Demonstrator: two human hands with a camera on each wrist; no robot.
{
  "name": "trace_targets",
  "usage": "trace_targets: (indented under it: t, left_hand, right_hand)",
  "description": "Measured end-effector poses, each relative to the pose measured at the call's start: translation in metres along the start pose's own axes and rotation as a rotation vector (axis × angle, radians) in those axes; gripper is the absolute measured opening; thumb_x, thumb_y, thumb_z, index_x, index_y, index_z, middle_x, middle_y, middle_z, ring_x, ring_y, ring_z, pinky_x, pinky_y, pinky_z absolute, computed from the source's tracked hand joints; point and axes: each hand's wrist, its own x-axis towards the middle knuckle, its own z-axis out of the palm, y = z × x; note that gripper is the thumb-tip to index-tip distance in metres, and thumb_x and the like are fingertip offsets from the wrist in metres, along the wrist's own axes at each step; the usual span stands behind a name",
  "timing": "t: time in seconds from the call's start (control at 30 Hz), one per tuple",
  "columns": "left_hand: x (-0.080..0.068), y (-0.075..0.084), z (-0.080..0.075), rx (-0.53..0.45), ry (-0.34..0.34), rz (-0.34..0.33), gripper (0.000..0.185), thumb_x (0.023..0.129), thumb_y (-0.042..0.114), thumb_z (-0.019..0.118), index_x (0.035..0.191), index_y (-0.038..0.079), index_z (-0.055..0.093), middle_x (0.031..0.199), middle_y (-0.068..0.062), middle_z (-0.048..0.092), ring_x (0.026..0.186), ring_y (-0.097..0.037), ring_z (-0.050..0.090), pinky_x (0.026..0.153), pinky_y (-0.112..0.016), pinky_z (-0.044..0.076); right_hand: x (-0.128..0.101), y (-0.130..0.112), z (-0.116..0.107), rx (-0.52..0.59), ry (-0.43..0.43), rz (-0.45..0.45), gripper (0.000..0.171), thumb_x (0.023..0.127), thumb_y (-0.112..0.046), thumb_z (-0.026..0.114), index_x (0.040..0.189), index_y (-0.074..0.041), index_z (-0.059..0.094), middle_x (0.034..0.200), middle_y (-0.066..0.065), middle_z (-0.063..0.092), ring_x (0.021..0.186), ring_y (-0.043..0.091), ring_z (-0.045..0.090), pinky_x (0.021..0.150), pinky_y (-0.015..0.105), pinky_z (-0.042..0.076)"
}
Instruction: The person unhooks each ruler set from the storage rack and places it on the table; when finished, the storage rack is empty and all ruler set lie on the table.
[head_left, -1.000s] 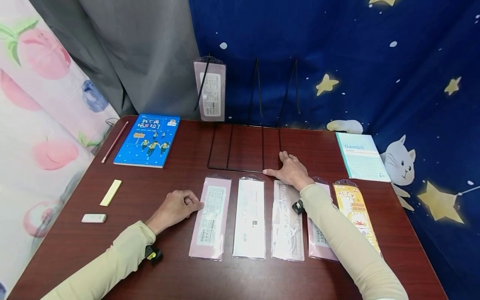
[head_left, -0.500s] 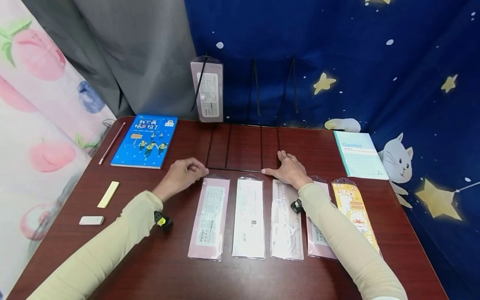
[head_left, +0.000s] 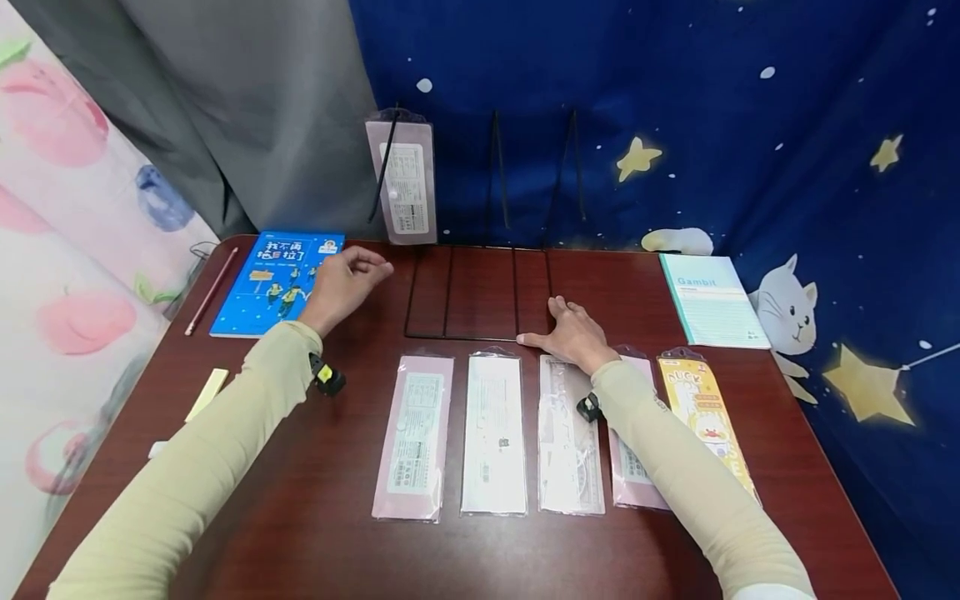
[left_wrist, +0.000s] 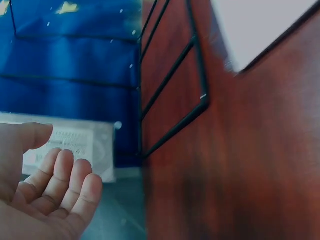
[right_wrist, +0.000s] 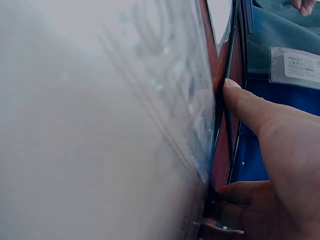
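Observation:
My left hand (head_left: 347, 283) is raised over the blue book's right edge, fingers loosely bent and holding nothing. Just beyond it, a pink flat pack (head_left: 408, 187) with a white label hangs from the left hook of a black wire rack (head_left: 465, 337). In the left wrist view, the thumb and fingertips stand apart in front of the hanging pack (left_wrist: 102, 150). My right hand (head_left: 576, 335) rests spread at the rack base's front right corner, its thumb on the front bar (right_wrist: 223, 107). Below that hand lies a clear pack (head_left: 570, 450) with ruler shapes inside.
Also in the row lie a pink pack (head_left: 412, 442), a white pack (head_left: 493, 442), another pink pack (head_left: 633, 475) and a yellow duck pack (head_left: 705, 408). A blue book (head_left: 262, 279), pencil (head_left: 213, 287) and yellow strip (head_left: 207, 392) are left; a notebook (head_left: 712, 300) is right.
My left hand has moved from beside the left pink pack, away from me and up, to near the hanging pack. My right hand stays at the rack corner. The view has shifted slightly.

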Motion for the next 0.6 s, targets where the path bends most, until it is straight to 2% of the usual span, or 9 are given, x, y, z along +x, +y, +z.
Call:
trace_targets:
  t: [0.13, 0.23, 0.37, 0.5, 0.6]
  left_hand:
    - [0.021, 0.007, -0.005, -0.016, 0.082, 0.031, 0.042, 0.1, 0.042, 0.067, 0.123, 0.007, 0.068, 0.118, -0.017, 0.072, 0.105, -0.024, 0.068, 0.09, -0.034, 0.053]
    - [0.037, 0.01, -0.009, -0.041, 0.149, 0.048, 0.043, 0.099, 0.04, 0.067, 0.126, 0.007, 0.068, 0.117, -0.014, 0.073, 0.097, -0.012, 0.068, 0.085, -0.024, 0.052]
    - [0.054, 0.013, -0.014, -0.091, 0.205, 0.016, 0.045, 0.098, 0.041, 0.069, 0.129, 0.008, 0.067, 0.116, -0.007, 0.072, 0.093, -0.003, 0.066, 0.086, -0.021, 0.052]
    - [0.065, 0.017, -0.017, -0.126, 0.203, -0.021, 0.048, 0.098, 0.043, 0.07, 0.132, 0.01, 0.067, 0.122, -0.007, 0.072, 0.106, -0.01, 0.07, 0.098, -0.029, 0.054]
    - [0.072, 0.019, -0.018, -0.121, 0.198, -0.005, 0.052, 0.098, 0.045, 0.069, 0.137, 0.011, 0.064, 0.131, -0.01, 0.07, 0.117, -0.017, 0.069, 0.105, -0.034, 0.053]
  right_hand:
    - [0.0, 0.0, -0.002, -0.002, 0.0, 0.007, 0.11, 0.086, -0.07, 0.07, 0.164, -0.006, 0.027, 0.171, 0.017, 0.026, 0.159, 0.037, 0.025, 0.123, 0.058, 0.031]
    - [0.0, 0.001, -0.002, -0.003, 0.003, 0.01, 0.11, 0.086, -0.07, 0.07, 0.164, -0.006, 0.027, 0.171, 0.017, 0.026, 0.159, 0.037, 0.025, 0.124, 0.058, 0.031]
    - [0.0, 0.0, -0.001, 0.0, 0.003, 0.006, 0.109, 0.086, -0.07, 0.07, 0.164, -0.006, 0.027, 0.172, 0.017, 0.025, 0.159, 0.037, 0.025, 0.124, 0.058, 0.031]
    - [0.0, -0.001, 0.0, 0.001, 0.0, 0.004, 0.11, 0.086, -0.07, 0.071, 0.164, -0.006, 0.026, 0.172, 0.017, 0.025, 0.159, 0.038, 0.024, 0.123, 0.058, 0.032]
    - [0.0, -0.001, 0.001, -0.005, 0.004, 0.003, 0.111, 0.085, -0.07, 0.071, 0.164, -0.006, 0.027, 0.171, 0.017, 0.026, 0.159, 0.038, 0.024, 0.123, 0.058, 0.033]
